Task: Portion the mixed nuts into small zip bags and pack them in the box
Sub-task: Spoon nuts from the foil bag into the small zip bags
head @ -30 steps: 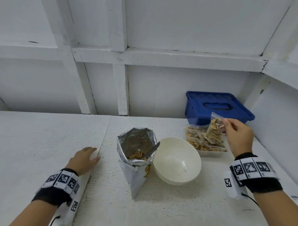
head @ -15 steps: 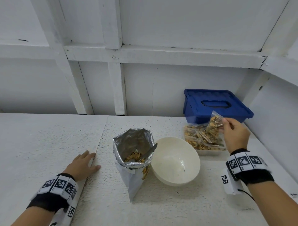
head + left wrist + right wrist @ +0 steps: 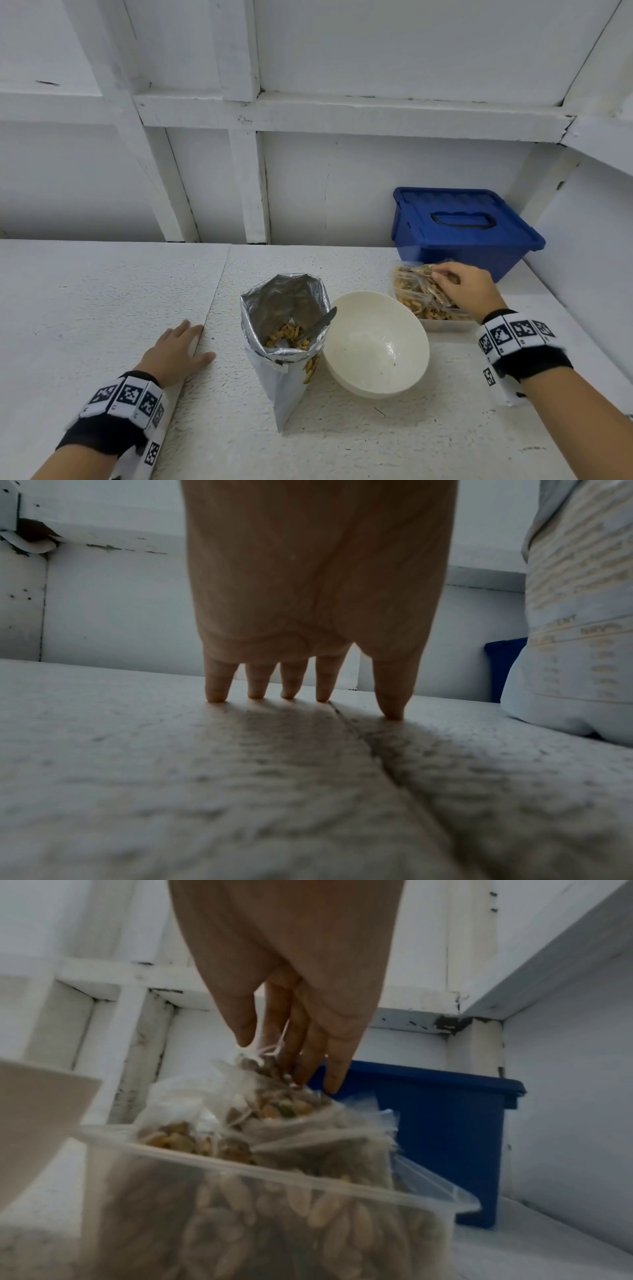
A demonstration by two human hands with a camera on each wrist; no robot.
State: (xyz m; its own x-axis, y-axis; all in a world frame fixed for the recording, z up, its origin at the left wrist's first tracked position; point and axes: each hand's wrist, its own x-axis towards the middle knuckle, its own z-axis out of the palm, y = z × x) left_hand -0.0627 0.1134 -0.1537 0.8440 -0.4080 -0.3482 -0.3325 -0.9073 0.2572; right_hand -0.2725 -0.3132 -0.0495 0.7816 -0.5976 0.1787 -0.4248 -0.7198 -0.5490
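My right hand (image 3: pixel 445 279) (image 3: pixel 274 1056) pinches the top of a small zip bag of mixed nuts (image 3: pixel 416 287) (image 3: pixel 281 1107) between thumb and fingers. The bag lies on other filled zip bags in a clear plastic box (image 3: pixel 445 323) (image 3: pixel 240 1161) at the right. An open foil bag of nuts (image 3: pixel 284 329) (image 3: pixel 582 642) stands in the middle, with a spoon handle (image 3: pixel 322 322) sticking out of it. My left hand (image 3: pixel 178 349) (image 3: pixel 308 696) rests open on the table, fingertips down, left of the foil bag and holding nothing.
A white bowl (image 3: pixel 376 346) (image 3: pixel 34 1110) sits between the foil bag and the clear box. A blue lidded box (image 3: pixel 459 229) (image 3: pixel 445 1123) stands in the back right corner, just behind the clear box. White walls close off the back and right.
My right hand has lowered the zip bag from upright above the clear box down onto the pile of bags inside. The left hand has stayed on the table.
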